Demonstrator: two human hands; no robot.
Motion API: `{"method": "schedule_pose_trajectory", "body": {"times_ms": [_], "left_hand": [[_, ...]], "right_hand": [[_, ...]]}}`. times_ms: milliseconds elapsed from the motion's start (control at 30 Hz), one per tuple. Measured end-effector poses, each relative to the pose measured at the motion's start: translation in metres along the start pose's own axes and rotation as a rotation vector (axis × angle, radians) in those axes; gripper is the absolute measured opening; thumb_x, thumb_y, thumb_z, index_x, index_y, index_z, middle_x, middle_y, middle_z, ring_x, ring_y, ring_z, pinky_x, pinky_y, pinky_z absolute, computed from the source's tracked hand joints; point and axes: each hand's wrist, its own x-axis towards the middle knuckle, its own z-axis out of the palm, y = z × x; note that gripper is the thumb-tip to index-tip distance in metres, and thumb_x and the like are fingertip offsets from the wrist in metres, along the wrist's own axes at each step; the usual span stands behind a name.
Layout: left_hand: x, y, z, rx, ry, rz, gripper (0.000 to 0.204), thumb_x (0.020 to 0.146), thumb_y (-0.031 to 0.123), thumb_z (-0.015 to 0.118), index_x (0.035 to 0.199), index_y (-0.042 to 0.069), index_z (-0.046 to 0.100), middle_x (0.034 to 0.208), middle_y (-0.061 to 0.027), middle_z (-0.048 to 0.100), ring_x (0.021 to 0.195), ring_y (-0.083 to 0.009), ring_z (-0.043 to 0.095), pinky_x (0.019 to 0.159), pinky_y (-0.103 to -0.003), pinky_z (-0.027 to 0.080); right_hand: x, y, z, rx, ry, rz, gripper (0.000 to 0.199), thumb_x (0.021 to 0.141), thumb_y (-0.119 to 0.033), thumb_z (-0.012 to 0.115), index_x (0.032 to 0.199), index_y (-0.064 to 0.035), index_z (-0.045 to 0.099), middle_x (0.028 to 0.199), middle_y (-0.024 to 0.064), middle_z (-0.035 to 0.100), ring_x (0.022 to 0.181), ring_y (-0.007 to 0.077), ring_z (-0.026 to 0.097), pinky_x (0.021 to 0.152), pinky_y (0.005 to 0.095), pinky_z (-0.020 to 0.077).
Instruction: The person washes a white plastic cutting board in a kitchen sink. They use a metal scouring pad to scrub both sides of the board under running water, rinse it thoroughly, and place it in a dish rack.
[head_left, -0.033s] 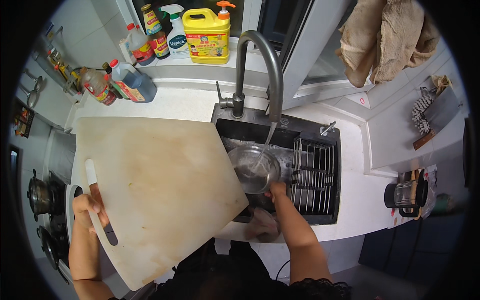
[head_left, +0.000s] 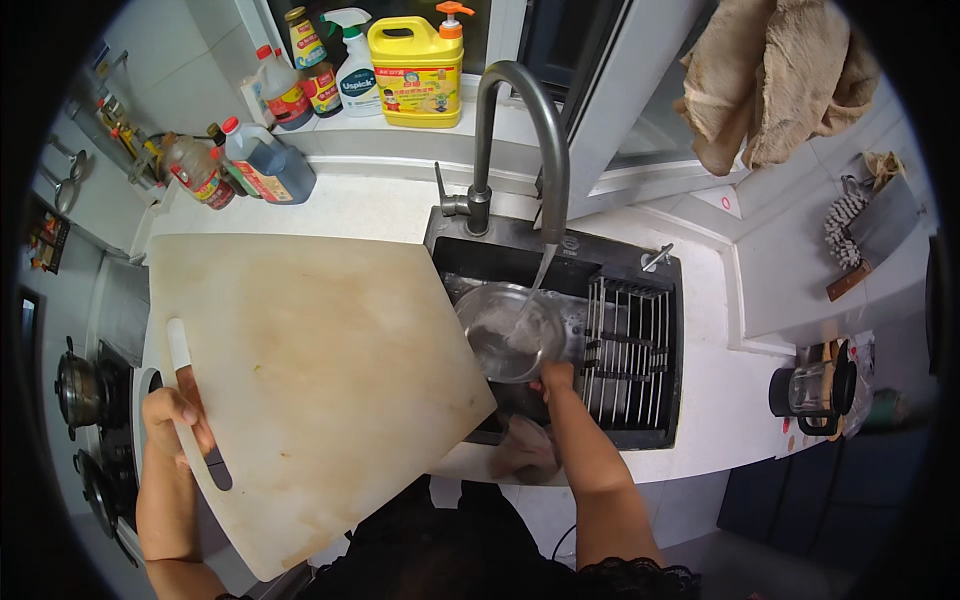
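Note:
A large, stained white cutting board (head_left: 320, 380) tilts over the counter and the left part of the sink. My left hand (head_left: 172, 425) grips it through the handle slot at its left edge. In the dark sink (head_left: 660, 430), a round metal bowl (head_left: 490, 355) sits under the running faucet (head_left: 555, 150), with water splashing inside. My right hand (head_left: 553, 381) is closed on the bowl's near right rim; some fingers are hidden behind it. The board's right corner covers part of the sink, and it overlaps the bowl's left edge in view.
A wire drying rack (head_left: 630, 335) fills the sink's right side. A pinkish crumpled bag or cloth (head_left: 527, 450) lies at the front edge. Sauce bottles (head_left: 270, 165) and a yellow soap jug (head_left: 418, 75) stand behind. Cloths (head_left: 770, 85) hang at upper right; a glass pitcher (head_left: 815, 385) stands right.
The bowl has shifted very slightly up and tilted a little under the stream, and the splash in it looks wider. The board and my left hand stay almost where they were.

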Motion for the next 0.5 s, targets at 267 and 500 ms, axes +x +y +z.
{"method": "schedule_pose_trajectory", "body": {"times_ms": [267,500], "left_hand": [[-0.032,0.019,-0.025,0.100,0.096,0.074,0.071,0.049,0.009,0.048,0.115,-0.016,0.044,0.095,-0.0240,0.061,0.083,-0.0328,0.062,0.075,-0.037,0.053],[-0.010,0.015,-0.051,0.170,0.087,0.067,0.059,0.053,0.006,0.049,0.108,-0.014,0.050,0.056,-0.0190,0.059,0.033,-0.0218,0.052,0.032,-0.027,0.046]], "right_hand": [[-0.090,-0.020,-0.002,0.104,0.067,-0.007,0.027,0.080,-0.005,0.049,0.100,0.0116,0.056,0.079,0.0195,0.063,0.048,0.0260,0.060,0.033,0.0324,0.0442],[-0.108,-0.060,-0.002,-0.297,0.273,-0.416,0.025,0.082,-0.011,0.056,0.086,0.0136,0.059,0.071,0.0263,0.063,0.047,0.0288,0.064,0.044,0.0382,0.0519]]}}
